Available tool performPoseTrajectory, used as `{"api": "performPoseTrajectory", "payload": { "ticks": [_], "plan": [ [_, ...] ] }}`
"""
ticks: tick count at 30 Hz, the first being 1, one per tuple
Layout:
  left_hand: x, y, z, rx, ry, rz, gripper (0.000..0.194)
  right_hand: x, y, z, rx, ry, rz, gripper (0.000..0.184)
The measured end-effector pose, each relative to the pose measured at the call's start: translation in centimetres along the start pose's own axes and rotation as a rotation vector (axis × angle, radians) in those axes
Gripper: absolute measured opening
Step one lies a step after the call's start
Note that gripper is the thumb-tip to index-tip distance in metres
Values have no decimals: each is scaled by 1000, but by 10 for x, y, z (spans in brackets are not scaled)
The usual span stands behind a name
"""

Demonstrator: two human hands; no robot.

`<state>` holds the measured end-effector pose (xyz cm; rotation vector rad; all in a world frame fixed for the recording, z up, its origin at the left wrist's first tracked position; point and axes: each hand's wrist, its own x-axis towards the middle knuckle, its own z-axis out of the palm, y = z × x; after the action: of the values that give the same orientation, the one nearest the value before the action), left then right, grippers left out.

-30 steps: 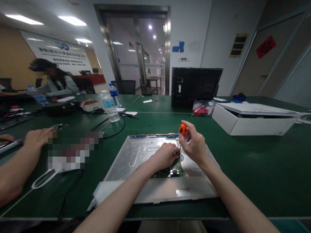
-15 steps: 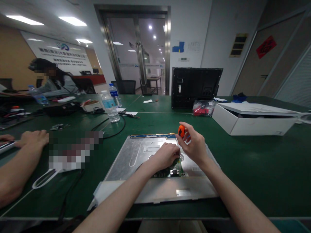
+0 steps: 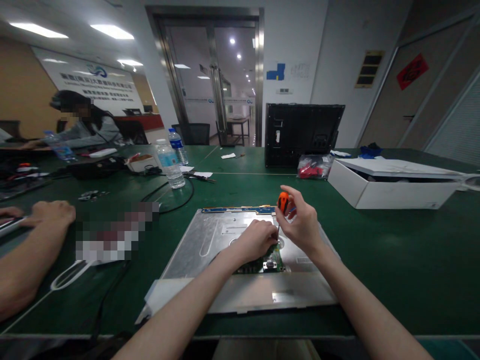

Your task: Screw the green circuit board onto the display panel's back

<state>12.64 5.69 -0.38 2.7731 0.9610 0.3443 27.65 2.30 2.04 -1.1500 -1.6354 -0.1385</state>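
Note:
My right hand [image 3: 300, 218] is closed around the orange and black handle of a screwdriver [image 3: 284, 202]. The screwdriver stands nearly upright, its thin shaft running down to the upper corner of a green circuit board [image 3: 276, 255]. My left hand [image 3: 258, 239] is closed at the tip of the shaft, fingers together over the board; what they pinch is hidden. Beneath both hands lies a flat silver metal panel [image 3: 195, 235], seemingly the back of a display panel. Along its far edge runs a narrow blue circuit strip [image 3: 240, 210]. My left hand and forearm cover part of the green board.
A white box [image 3: 386, 192] with a raised lid stands at right. A black monitor [image 3: 303, 132] and a bag with red contents [image 3: 314, 167] are behind. Water bottles [image 3: 170, 165] and cables are at left. Another person's hand [image 3: 52, 215] rests on the green table; another person sits farther back.
The screwdriver handle and my right hand have shifted very slightly to the right, the handle tilting a little. My left hand and the panel stay in place.

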Motion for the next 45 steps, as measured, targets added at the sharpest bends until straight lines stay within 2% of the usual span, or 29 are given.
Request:
{"api": "performPoseTrajectory", "payload": {
  "ticks": [6, 10, 22, 36, 45],
  "plan": [
    [0, 0, 0, -14, 1, 14, 10, 0, -1, -3, 30, -25, -35, 35],
    [-1, -1, 1, -34, 6, 37, 11, 2, -2, -3, 1, -30, -67, 44],
    [3, -6, 8, -42, 19, 34, 12, -1, -1, -1, 17, -20, -35, 40],
    [2, -4, 5, -26, 10, 31, 9, 0, -1, -1, -23, -36, -45, 42],
    [1, -2, 3, -14, 18, 40, 12, 1, 0, 0, -47, -2, -29, 41]
  ]
}}
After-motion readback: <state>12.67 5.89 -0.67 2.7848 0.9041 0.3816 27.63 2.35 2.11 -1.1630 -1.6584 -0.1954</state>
